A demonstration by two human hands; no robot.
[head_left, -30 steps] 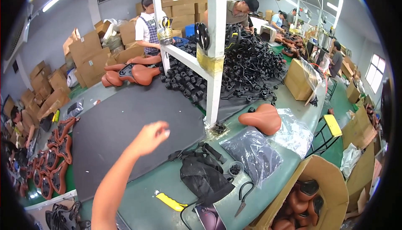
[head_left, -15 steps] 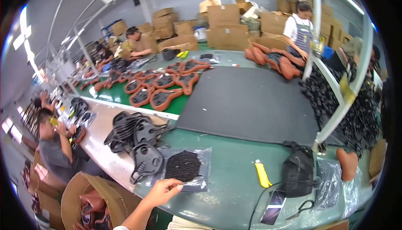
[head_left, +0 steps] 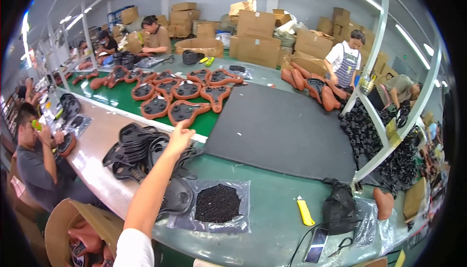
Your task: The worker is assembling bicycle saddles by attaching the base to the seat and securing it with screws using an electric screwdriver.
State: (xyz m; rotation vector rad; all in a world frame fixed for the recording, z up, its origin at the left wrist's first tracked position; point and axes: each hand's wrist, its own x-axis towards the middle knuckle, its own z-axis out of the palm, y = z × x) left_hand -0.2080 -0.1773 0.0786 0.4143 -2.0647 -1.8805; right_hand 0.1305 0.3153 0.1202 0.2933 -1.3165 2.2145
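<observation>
Fingers (head_left: 181, 127) of the left hand (head_left: 178, 141), half parted and seemingly empty, point at a saddle (head_left: 187, 112) just left of the frame's centre, while the forearm (head_left: 152, 191), if it dips, could topple the shells (head_left: 134, 140) at centre left.

Strip lights (head_left: 413, 46) glow near pale grey walls (head_left: 219, 7).

White sleeve (head_left: 135, 248), seemingly short.
</observation>
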